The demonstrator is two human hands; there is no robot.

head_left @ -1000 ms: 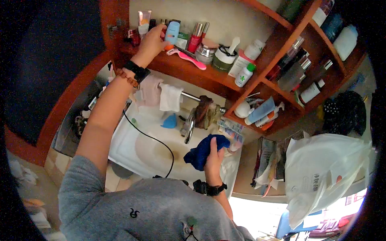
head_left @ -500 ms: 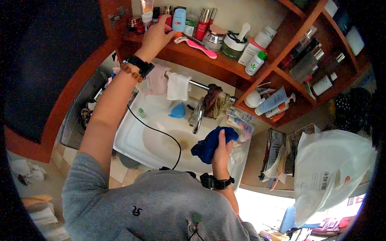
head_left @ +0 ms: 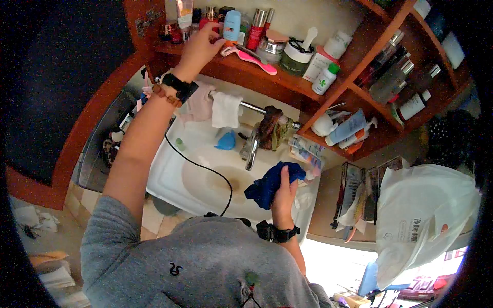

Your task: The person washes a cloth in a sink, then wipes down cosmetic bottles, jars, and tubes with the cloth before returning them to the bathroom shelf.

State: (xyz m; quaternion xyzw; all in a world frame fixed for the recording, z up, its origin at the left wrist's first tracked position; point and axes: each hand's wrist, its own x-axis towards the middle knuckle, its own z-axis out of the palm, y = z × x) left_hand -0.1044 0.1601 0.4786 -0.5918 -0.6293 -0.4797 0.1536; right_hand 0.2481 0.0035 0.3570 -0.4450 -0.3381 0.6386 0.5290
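My left hand (head_left: pixel 201 49) is raised at the wooden shelf, thumb and fingers apart with nothing gripped between them. Just right of its fingertips stands a light blue bottle (head_left: pixel 232 26), upright among other cosmetics. A red container behind the fingers is partly hidden. Below the hand, a pink razor (head_left: pixel 251 59) lies along the shelf's front edge. My right hand (head_left: pixel 283 197) is closed on a crumpled dark blue cloth (head_left: pixel 269 186), held over the right part of the white sink (head_left: pixel 169 179), below the faucet (head_left: pixel 251 149).
The wooden shelf (head_left: pixel 287 84) also carries jars, tubes and a green-capped bottle (head_left: pixel 324 79). Small towels (head_left: pixel 226 110) hang from a rail above the sink. A black cable (head_left: pixel 205 168) runs across the basin. A white plastic bag (head_left: pixel 421 220) hangs at right; an open cabinet door (head_left: pixel 97 110) is at left.
My left hand's fingers have drawn slightly away from the light blue bottle, which stands on the shelf. My right hand keeps the cloth in nearly the same place.
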